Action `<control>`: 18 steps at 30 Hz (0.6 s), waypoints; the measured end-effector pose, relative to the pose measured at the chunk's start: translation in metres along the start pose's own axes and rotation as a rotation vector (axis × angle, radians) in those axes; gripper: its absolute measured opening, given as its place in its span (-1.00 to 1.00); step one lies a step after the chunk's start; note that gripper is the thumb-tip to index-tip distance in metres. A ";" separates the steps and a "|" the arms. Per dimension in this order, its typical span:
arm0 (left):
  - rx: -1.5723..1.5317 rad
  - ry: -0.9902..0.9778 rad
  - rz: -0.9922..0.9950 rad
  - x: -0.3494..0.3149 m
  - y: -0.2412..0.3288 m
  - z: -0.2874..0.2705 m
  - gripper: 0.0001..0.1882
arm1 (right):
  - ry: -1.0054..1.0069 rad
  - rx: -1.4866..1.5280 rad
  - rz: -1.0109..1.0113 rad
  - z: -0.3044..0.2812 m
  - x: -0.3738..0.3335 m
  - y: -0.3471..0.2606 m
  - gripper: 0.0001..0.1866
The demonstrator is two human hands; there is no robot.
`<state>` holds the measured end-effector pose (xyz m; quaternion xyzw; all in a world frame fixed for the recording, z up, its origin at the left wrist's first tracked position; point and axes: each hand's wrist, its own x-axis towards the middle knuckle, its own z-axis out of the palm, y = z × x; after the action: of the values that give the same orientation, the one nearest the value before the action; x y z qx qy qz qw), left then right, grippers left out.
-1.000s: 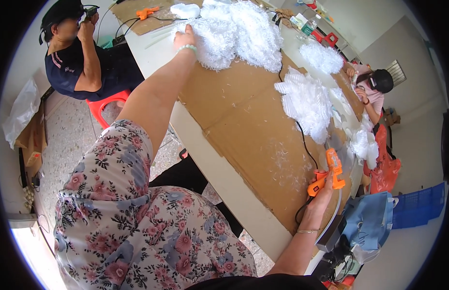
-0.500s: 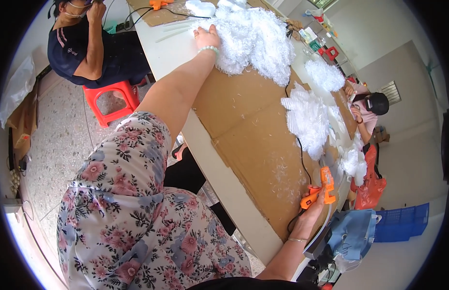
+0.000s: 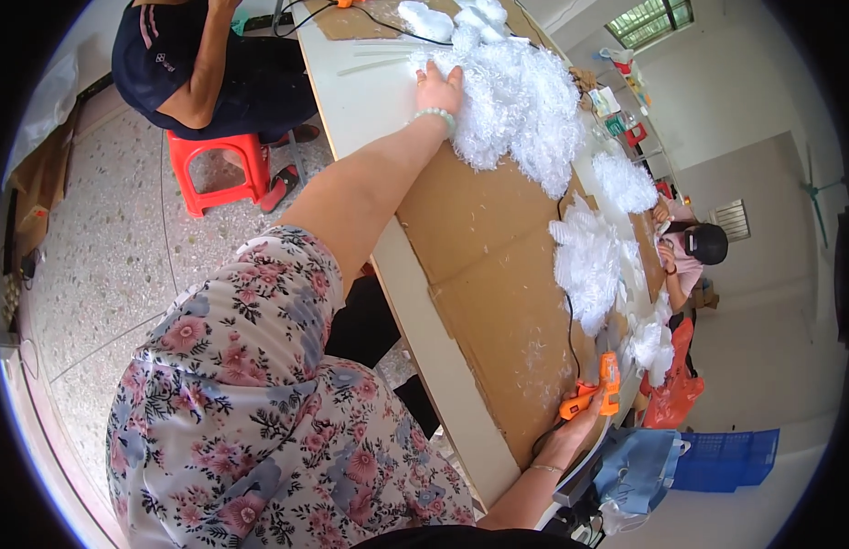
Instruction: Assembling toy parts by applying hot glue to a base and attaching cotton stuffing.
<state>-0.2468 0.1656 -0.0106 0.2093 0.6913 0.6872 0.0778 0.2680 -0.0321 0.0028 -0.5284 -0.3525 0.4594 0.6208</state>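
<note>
On our table, cardboard bears a fluffy white pile; an orange glue gun sits in our right hand, its fingers too hidden to read. We spread the fingers of our left hand at the pile's edge.

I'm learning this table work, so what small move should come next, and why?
Probably the left hand should take hold of the white fluffy pile by its left edge: that hand is right there, with no clear grip showing, while the right hand holds the orange glue gun.
</note>
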 end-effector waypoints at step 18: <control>-0.546 -0.323 0.740 -0.109 0.089 0.030 -0.76 | -0.080 0.076 0.028 -0.021 0.023 0.014 -0.67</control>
<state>-0.1209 0.1469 0.0563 0.5168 0.3439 0.7839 -0.0135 0.2916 -0.0173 -0.0165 -0.4905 -0.3519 0.5021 0.6193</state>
